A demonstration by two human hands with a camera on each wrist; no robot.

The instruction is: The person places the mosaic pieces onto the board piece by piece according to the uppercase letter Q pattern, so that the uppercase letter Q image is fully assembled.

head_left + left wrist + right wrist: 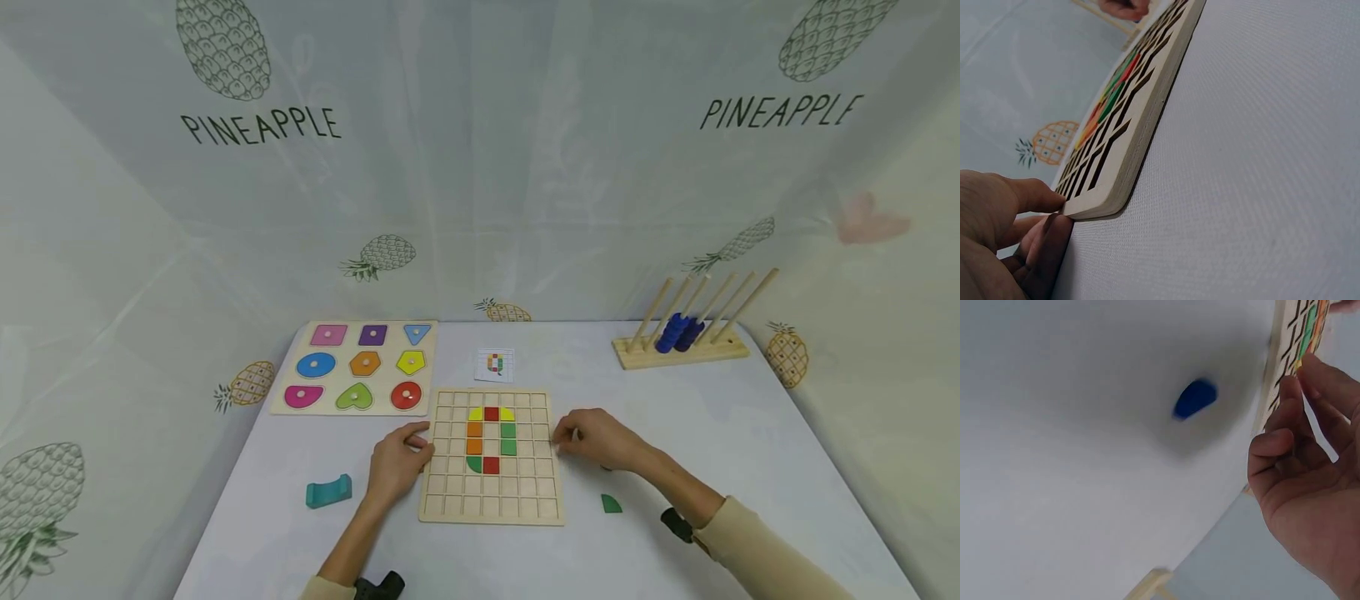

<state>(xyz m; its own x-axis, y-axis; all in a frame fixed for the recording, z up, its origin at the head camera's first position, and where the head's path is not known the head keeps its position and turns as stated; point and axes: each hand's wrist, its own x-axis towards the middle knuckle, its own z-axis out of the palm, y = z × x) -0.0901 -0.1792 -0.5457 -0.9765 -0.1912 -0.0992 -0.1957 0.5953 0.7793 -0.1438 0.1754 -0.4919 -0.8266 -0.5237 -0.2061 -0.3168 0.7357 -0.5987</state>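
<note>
A square wooden grid board (491,508) lies on the table, with red, yellow, orange and green tiles forming a ring in its cells. My left hand (401,462) holds its left edge, one fingertip (1057,201) at the upper rim and a darker, bent finger lower down. At the right edge is my right hand (600,437), thumb and index fingertips drawn together, the other fingers curled. I cannot tell whether a tile is between them. On the table near the right forearm lies a green quarter-round piece (611,503); another small dark piece is mostly hidden beneath the wrist.
Behind the board stands a small pattern card (494,365). A shape puzzle board (341,375) with knobbed pieces lies at the back left, and a wooden peg rack (686,354) with blue beads at the back right. A teal curved block (328,492) sits left of the left hand.
</note>
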